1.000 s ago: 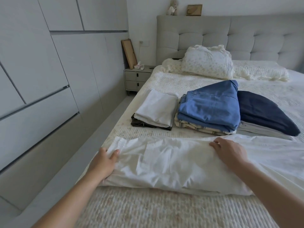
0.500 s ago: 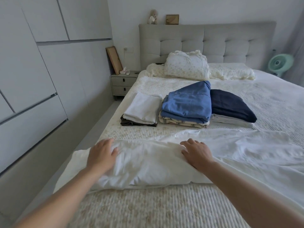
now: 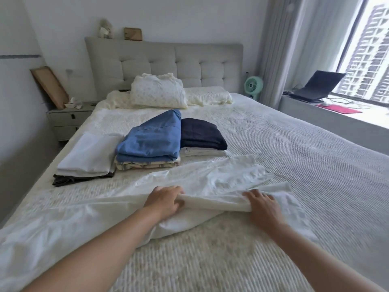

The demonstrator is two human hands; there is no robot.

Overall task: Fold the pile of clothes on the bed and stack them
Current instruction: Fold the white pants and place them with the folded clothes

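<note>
Forearms: both reach in from the near edge, bare, over the ribbed cream bedspread (image 3: 210, 260).
White garment (image 3: 210, 175): long, thin, wrinkled cloth lying across the near part of the bed, from the near left corner to right of centre; its near edge is rolled into a soft fold between the two hands, and a flatter panel spreads behind that fold.
Left hand (image 3: 166, 200): fingers curled round the rolled edge of the white garment, thumb tucked under, gripping it.
Right hand (image 3: 263, 204): lies on the same rolled edge further right, fingers bent over the cloth and holding it.
Left stack (image 3: 88, 157): a folded white piece on a dark grey one, just behind the garment.
Middle stack (image 3: 151, 142): folded blue cloth on a striped cream piece, touching the left stack's corner.
Right stack (image 3: 200, 133): folded navy piece on a pale grey one, just beside the blue.
Pillows (image 3: 157, 93): cream, patterned, heaped against the grey tufted headboard (image 3: 164, 60).
Nightstand (image 3: 67, 121): left of the bed, a wooden frame leaning behind it.
Fan (image 3: 253, 85): small, green, right of the headboard.
Laptop (image 3: 317, 86): open on the window ledge, far right.
</note>
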